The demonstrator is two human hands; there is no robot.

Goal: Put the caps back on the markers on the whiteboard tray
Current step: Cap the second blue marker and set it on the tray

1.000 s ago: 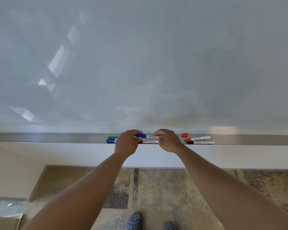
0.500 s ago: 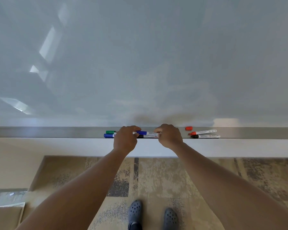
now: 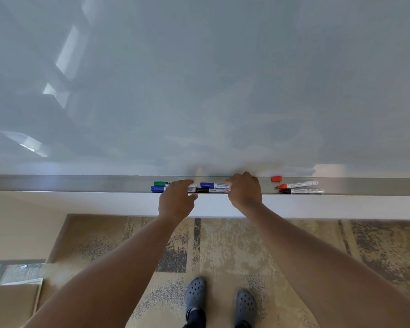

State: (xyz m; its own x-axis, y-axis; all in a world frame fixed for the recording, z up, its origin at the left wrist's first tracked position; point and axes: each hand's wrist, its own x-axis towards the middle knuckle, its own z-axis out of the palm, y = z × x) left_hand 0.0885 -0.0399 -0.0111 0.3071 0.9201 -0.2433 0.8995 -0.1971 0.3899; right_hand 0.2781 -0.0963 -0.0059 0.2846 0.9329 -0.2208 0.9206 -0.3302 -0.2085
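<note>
A metal whiteboard tray (image 3: 81,183) runs across the view. My right hand (image 3: 244,192) grips the right end of a capped blue marker (image 3: 213,185) lying low over the tray. My left hand (image 3: 176,200) hovers just left of it with relaxed fingers and holds nothing. Below the blue marker lies a black-capped marker (image 3: 206,190). Green (image 3: 161,183) and blue (image 3: 156,189) capped markers lie at the left, partly hidden by my left hand. To the right are a loose red cap (image 3: 276,178), an uncapped red marker (image 3: 296,185) and an uncapped black marker (image 3: 303,191).
The whiteboard (image 3: 199,79) fills the upper view. Below the tray is a white wall strip (image 3: 317,205), then patterned carpet (image 3: 223,245) with my two grey shoes (image 3: 220,301). A cardboard box (image 3: 10,304) sits at the lower left.
My left hand has let go of the blue marker's cap end, opened and drawn back a little. The right hand has brought the capped blue marker down to the tray.
</note>
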